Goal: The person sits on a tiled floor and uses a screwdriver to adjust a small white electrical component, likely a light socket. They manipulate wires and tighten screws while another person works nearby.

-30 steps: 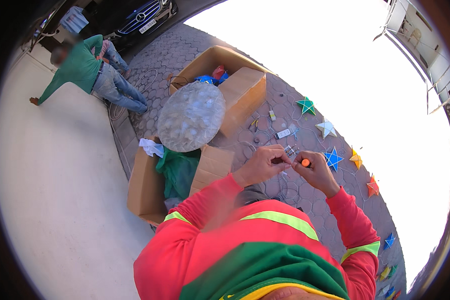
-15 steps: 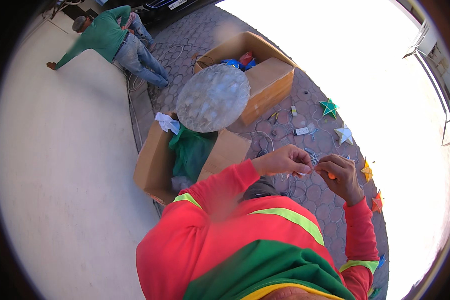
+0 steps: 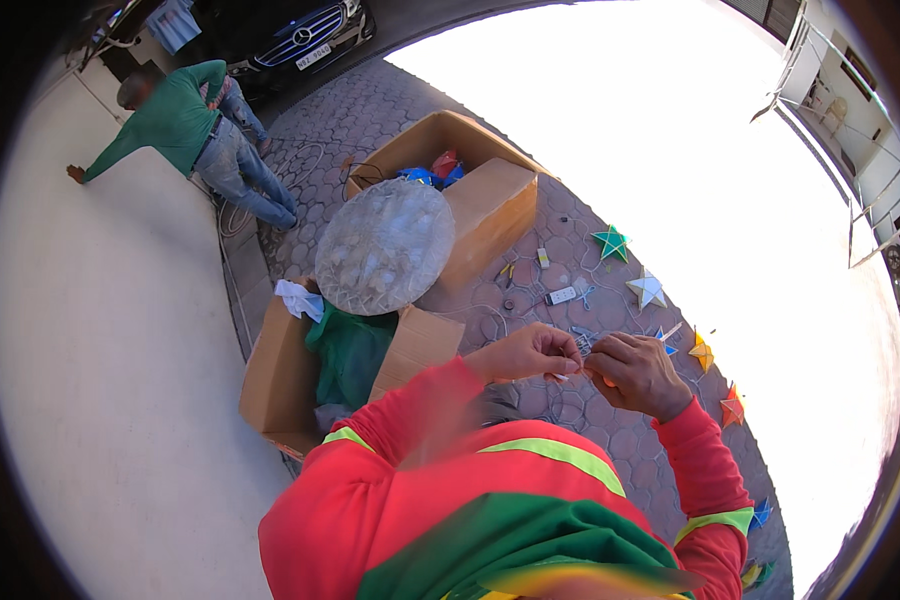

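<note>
My left hand (image 3: 535,352) is closed in a pinch on a small white piece (image 3: 559,378), perhaps a wire end; its kind is too small to make out. Right beside it, fingertips nearly meeting, my right hand (image 3: 638,374) is curled around an orange-handled tool (image 3: 610,381), mostly hidden by the fingers. A thin pale rod (image 3: 673,330) shows just beyond the right knuckles; I cannot tell whether it belongs to that tool. Beneath my hands, cords and small parts (image 3: 582,338) lie on the paving.
Two open cardboard boxes (image 3: 505,215) (image 3: 275,385) stand ahead and left, a round translucent disc (image 3: 385,245) leaning across them. Star lanterns (image 3: 647,289) line the right, near a white power strip (image 3: 561,296). A person in green (image 3: 175,120) leans on the white wall (image 3: 120,330); a dark car (image 3: 295,45) stands behind.
The view has shifted, showing more of the car. Both hands stay together; my right hand has turned, so less of the orange handle shows and the pale rod appears.
</note>
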